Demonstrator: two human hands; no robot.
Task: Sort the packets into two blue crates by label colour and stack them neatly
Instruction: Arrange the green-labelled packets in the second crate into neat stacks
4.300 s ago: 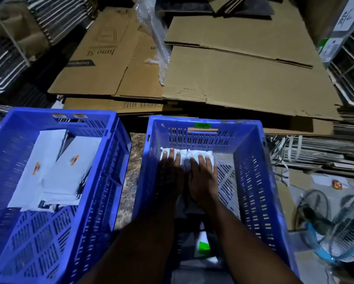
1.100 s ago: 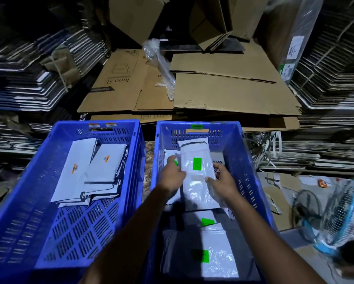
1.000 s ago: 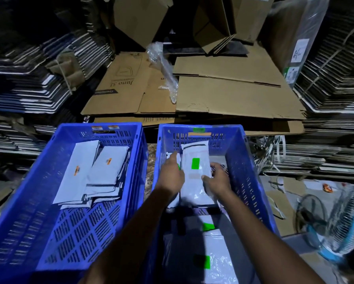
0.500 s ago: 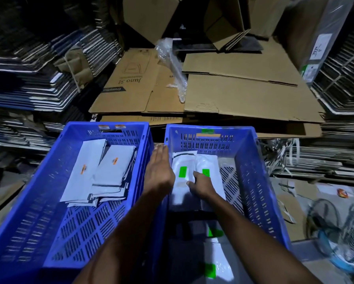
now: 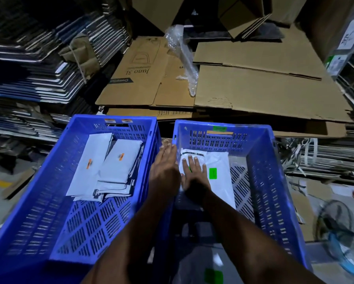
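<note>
Two blue crates stand side by side. The left crate [image 5: 49, 181] holds white packets with orange labels [image 5: 118, 167] stacked at its far end. The right crate [image 5: 274, 181] holds white packets with green labels [image 5: 219, 171] at its far end. My right hand [image 5: 193, 173] lies flat, fingers spread, on the left green-label packet. My left hand [image 5: 164, 167] is flat and open over the right crate's left wall, holding nothing. More green-label packets [image 5: 213, 273] lie at the near end of the right crate, in shadow.
Flattened cardboard sheets [image 5: 254, 89] lie behind the crates with a crumpled plastic wrap [image 5: 182, 58] on them. Stacks of folded cartons [image 5: 28, 68] fill the left and right sides. A blue fan [image 5: 346, 242] lies on the floor at lower right.
The green-label packet I held with both hands now lies at the right crate's far end. My right hand has slid left onto the neighbouring packet and flattened; my left hand stays over the crate's wall.
</note>
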